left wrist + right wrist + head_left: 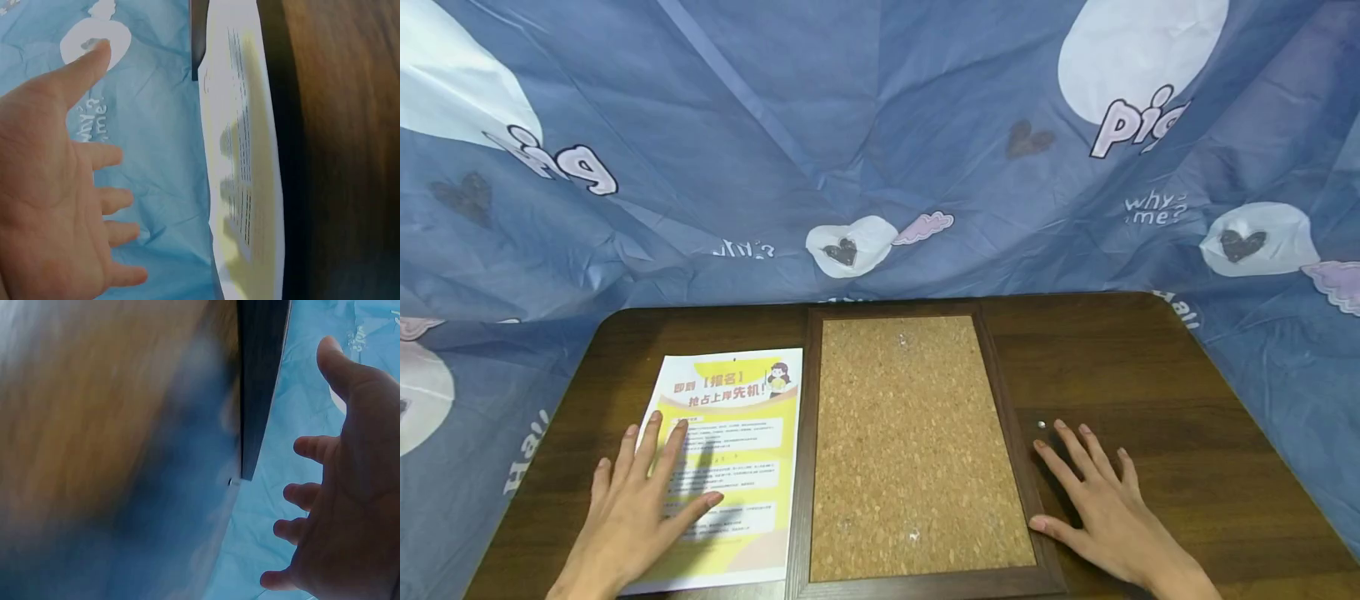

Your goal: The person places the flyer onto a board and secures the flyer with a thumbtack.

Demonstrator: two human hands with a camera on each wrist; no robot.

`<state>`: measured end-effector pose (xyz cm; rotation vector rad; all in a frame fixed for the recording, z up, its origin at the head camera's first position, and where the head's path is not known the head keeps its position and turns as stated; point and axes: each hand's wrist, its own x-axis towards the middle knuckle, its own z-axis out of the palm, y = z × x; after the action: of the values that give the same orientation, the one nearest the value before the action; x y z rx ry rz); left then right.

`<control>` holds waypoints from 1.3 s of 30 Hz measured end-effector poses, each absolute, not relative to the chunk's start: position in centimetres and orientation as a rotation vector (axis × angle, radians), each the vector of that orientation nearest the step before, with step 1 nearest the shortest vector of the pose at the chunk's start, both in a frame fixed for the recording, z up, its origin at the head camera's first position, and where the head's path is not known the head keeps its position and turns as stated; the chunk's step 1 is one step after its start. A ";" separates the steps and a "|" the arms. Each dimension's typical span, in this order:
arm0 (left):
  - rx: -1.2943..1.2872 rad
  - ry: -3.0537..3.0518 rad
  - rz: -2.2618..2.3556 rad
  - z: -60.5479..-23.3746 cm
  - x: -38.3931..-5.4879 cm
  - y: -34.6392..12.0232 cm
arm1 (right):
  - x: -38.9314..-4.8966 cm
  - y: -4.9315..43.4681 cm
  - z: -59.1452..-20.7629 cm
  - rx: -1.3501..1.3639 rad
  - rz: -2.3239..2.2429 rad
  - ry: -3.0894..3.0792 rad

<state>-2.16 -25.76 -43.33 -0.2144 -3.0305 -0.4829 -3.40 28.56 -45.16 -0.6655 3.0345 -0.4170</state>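
Note:
A printed poster [752, 475] in yellow and white, with a cartoon figure at its top, lies left of a cork board [917, 442]. Over the poster's left part my left hand [636, 500] is spread, fingers straight; the left wrist view shows a gap between hand and paper. My right hand [1105, 500] is held off the tabletop just right of the board, its fingers extended and holding nothing. Near its index fingertip lies a small silvery thing [1041, 425], perhaps a tack, too small to make out. It appears as a dark speck beside the frame in the right wrist view.
The board has a raised dark wooden frame [1011, 433] and two shiny spots on its cork. Beneath everything is a dark brown table [1195, 433] with rounded far corners. A blue patterned cloth [880, 150] hangs behind and beside it.

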 end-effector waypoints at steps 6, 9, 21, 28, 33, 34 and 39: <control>-0.110 -3.086 -0.533 -43.3 -2.3 -26.5 | -2.5 27.7 -45.3 -0.715 -0.422 3.026; -0.045 -3.115 -0.534 -43.4 -2.4 -26.9 | -1.9 27.3 -45.4 -0.739 -0.439 3.013; 0.296 -3.270 -0.631 -43.6 -3.0 -29.4 | -0.4 26.3 -45.9 -0.758 -0.419 2.967; 0.608 -3.370 -0.702 -44.0 -3.4 -30.8 | 0.1 26.2 -46.5 -0.757 -0.384 2.966; 0.784 -3.398 -0.787 -44.3 -3.4 -31.7 | 0.4 26.2 -46.8 -0.731 -0.388 2.964; 0.807 -3.398 -0.796 -44.4 -3.3 -31.8 | 0.4 26.2 -46.8 -0.730 -0.389 2.967; 0.899 -3.393 -0.819 -44.3 -3.1 -31.9 | 0.6 26.3 -47.2 -0.752 -0.340 3.003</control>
<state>-3.11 -31.93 -44.33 0.8989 -3.3935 -0.8190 0.65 26.30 -47.16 -0.7520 3.0032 -0.3401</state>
